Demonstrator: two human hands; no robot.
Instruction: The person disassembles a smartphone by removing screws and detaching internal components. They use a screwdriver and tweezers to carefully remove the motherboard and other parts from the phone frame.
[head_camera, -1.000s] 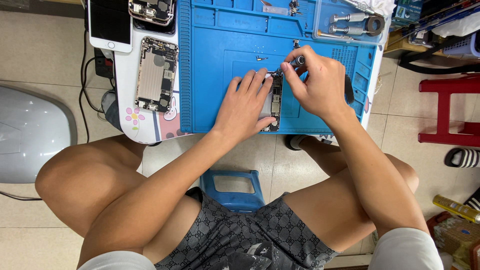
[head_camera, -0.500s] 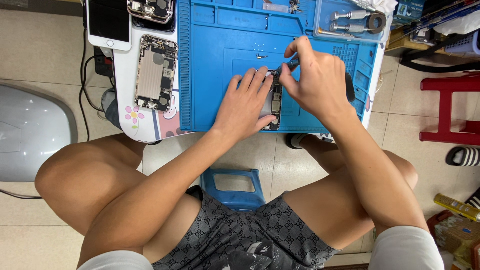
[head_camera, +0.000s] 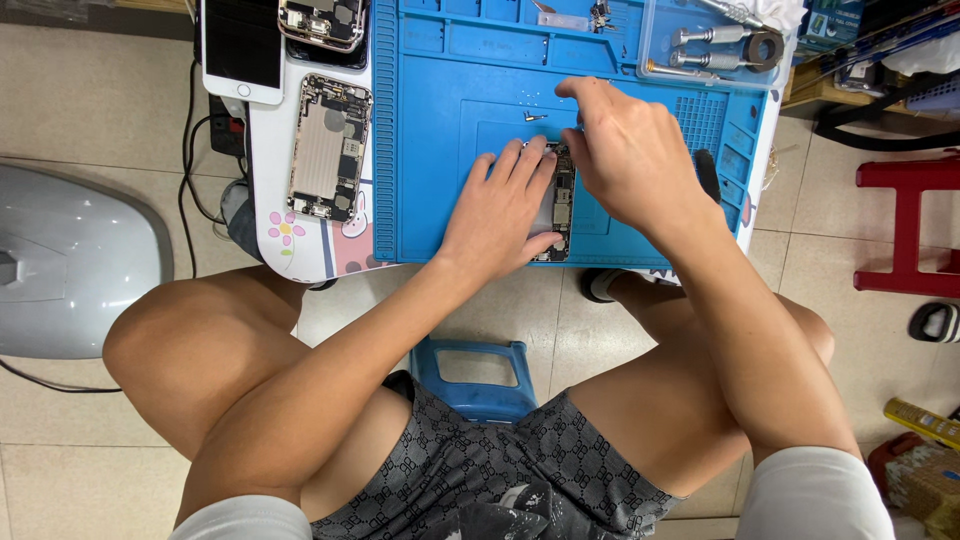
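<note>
An opened phone body lies on a blue repair mat. My left hand lies flat over the phone's left side, thumb hooked at its lower edge, holding it down. My right hand hovers over the phone's top end with its fingertips pinched together. Whatever they hold is hidden by the fingers. A tiny metal part rests on the mat just above my left fingertips.
Left of the mat lie a second opened phone shell, a white phone with a dark screen and another opened phone. A clear tray with metal tools sits at top right. Around me are a blue stool, a red stool and a grey rounded casing.
My right hand has dropped from above the phone to its top end, and the dark tool seen in its fingers earlier no longer shows. My left hand stays on the phone.
</note>
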